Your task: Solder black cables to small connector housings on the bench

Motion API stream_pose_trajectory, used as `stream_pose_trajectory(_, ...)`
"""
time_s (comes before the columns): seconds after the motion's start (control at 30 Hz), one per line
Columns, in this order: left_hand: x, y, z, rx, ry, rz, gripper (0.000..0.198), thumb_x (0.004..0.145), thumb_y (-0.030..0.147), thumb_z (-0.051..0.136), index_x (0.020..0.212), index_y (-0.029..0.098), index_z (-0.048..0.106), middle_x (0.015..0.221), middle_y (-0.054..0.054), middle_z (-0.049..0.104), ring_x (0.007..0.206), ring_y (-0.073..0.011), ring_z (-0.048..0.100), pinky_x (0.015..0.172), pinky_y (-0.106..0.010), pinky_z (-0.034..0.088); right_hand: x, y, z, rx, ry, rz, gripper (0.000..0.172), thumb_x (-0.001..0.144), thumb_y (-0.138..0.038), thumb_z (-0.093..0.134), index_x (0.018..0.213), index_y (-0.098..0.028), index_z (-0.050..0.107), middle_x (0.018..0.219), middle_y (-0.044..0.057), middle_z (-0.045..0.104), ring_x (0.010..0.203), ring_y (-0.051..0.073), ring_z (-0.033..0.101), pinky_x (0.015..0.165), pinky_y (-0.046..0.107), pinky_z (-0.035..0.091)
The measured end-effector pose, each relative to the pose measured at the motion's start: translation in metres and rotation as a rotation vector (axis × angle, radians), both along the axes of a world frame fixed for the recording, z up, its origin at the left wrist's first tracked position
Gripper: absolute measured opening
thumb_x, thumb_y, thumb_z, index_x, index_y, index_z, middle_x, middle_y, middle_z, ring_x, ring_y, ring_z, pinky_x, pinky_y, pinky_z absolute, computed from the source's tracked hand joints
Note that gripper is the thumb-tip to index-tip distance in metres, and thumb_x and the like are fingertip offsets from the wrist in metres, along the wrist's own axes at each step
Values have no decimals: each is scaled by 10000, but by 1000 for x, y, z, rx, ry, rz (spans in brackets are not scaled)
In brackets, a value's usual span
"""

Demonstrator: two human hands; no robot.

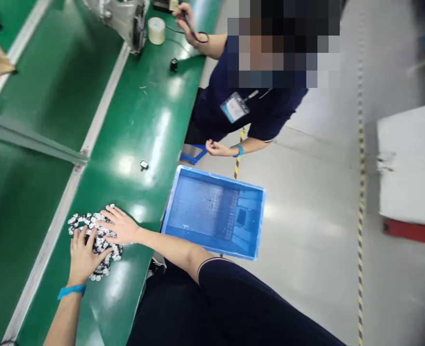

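A spread heap of small round black-and-white parts [100,246] lies on the green tabletop [126,192]; their exact kind is too small to tell. My left hand [83,257], with a blue band at its wrist, rests on the near left side of the heap, fingers apart. Over the upper right part of the heap lies my right hand [121,227], flat with its fingers spread. Some parts are hidden beneath both palms. One small black-and-white piece [144,165] sits by itself farther up the table.
A blue plastic crate [212,206] stands beside the table's right edge. Beyond it a co-worker [248,105] holds a dark corded tool. A tape roll [156,30], a small black part [174,65] and a clear plastic bag [120,19] are at the far end. A metal post [32,137] crosses the left.
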State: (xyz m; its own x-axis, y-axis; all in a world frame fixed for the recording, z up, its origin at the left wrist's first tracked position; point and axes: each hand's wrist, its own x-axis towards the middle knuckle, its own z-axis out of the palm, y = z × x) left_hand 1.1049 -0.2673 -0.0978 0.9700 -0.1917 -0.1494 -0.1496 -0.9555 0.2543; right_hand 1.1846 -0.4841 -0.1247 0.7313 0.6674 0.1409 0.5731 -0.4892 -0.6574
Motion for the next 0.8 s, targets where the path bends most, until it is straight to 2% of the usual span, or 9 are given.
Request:
stream_pose_trajectory(0.1, -63, 22, 12, 21, 20, 135, 825, 851, 589, 638, 1539, 215, 380, 1648, -194, 221, 1540, -438, 116, 1191, -682, 188, -33, 32, 3, 5, -12, 184, 623, 959, -454, 598, 1498, -167, 471, 1623, 166, 328, 1544, 341, 156, 1245, 538, 194)
stream_pose_trajectory(0.2, -127, 25, 31, 53, 23, 318, 783, 893, 551, 600, 1571, 271, 326, 1683, -161, 131, 1544, -442, 94, 1176, -725, 150, -63, 59, 8, -7, -80, 388, 623, 994, -476, 544, 1526, -174, 424, 1648, 153, 288, 1549, 316, 173, 1257, 494, 163)
stream_pose_trajectory(0.3, -181, 1, 47, 70, -18, 510, 824, 901, 539, 586, 1605, 296, 234, 1688, -147, 127, 1542, -437, 116, 1173, -737, 129, -80, 73, 12, 16, -154, 522, 611, 1025, -479, 483, 1551, -187, 375, 1666, 135, 253, 1553, 274, 180, 1261, 459, 159)
stream_pose_trajectory(0.37, -208, -24, 50, 71, -59, 600, 848, 899, 550, 579, 1614, 295, 201, 1684, -153, 144, 1538, -439, 135, 1171, -741, 129, -76, 68, 13, 50, -178, 511, 577, 1040, -453, 452, 1546, -186, 376, 1664, 121, 263, 1554, 255, 172, 1261, 465, 167)
stream_pose_trajectory(0.43, -228, -50, 45, 79, -81, 663, 858, 896, 565, 578, 1615, 289, 199, 1680, -163, 161, 1536, -445, 140, 1166, -749, 125, -57, 50, 10, 61, -170, 373, 518, 1040, -413, 445, 1499, -173, 443, 1620, 122, 352, 1535, 252, 215, 1255, 488, 189)
stream_pose_trajectory(0.53, -247, -74, 27, 106, -98, 745, 893, 881, 569, 610, 1616, 274, 197, 1671, -191, 177, 1533, -461, 136, 1150, -772, 122, -7, 3, 1, -20, -143, -47, 410, 988, -356, 522, 1358, -190, 577, 1454, 131, 531, 1425, 259, 387, 1209, 496, 280)
stream_pose_trajectory(0.6, -253, -74, 10, 122, -123, 776, 886, 886, 538, 624, 1616, 269, 200, 1666, -203, 183, 1533, -459, 139, 1148, -774, 126, 34, -33, -3, -98, -154, -332, 386, 963, -305, 544, 1327, -186, 588, 1374, 146, 558, 1342, 270, 450, 1154, 497, 337)
stream_pose_trajectory(0.7, -252, -59, -11, 134, -156, 815, 780, 930, 463, 591, 1604, 277, 246, 1670, -187, 185, 1543, -430, 128, 1162, -755, 139, 88, -77, -1, -156, -169, -576, 466, 969, -239, 492, 1377, -12, 488, 1374, 284, 467, 1331, 339, 392, 1108, 578, 307)
stream_pose_trajectory(0.8, -240, -46, -15, 137, -146, 884, 685, 970, 415, 534, 1588, 239, 299, 1671, -185, 181, 1552, -414, 99, 1174, -752, 103, 120, -105, 10, -246, -80, -763, 415, 989, -270, 452, 1266, 22, 549, 1266, 247, 507, 1217, 269, 422, 1039, 461, 362)
